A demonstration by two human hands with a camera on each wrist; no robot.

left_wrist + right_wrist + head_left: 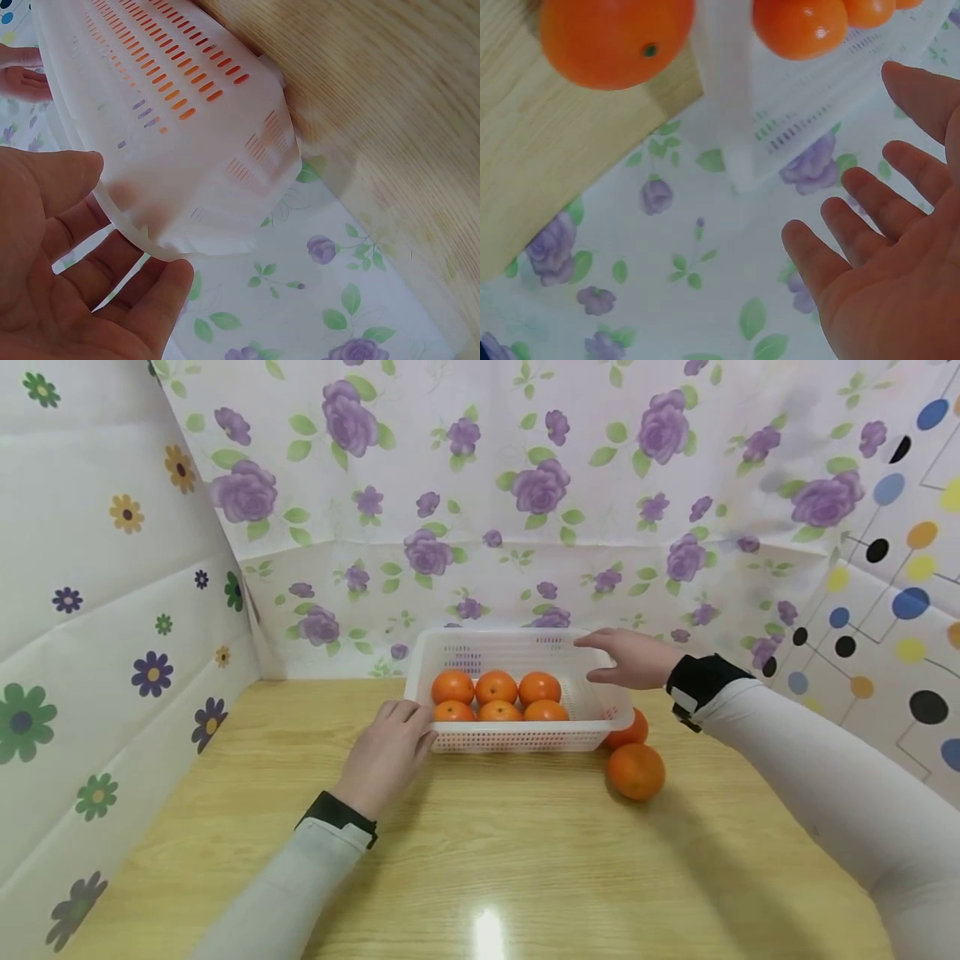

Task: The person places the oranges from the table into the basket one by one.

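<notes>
A white plastic basket (pixel 525 737) with slotted walls stands on the table against the back cloth. Inside it, toward the left, several oranges (pixel 497 687) sit in two rows. My left hand (pixel 386 756) holds the basket's left front corner; the left wrist view shows thumb and fingers about its rim (pixel 120 217). Over the basket's right end hovers my right hand (pixel 633 660), fingers spread and nothing in them. Outside the right front corner lies one orange (pixel 636 772), and a second orange (pixel 637 728) behind it is partly hidden by the basket.
The wooden table (pixel 487 835) stretches in front of the basket. A cloth (pixel 480 485) with purple flowers hangs close behind, and patterned cloths (pixel 90 610) close off both sides.
</notes>
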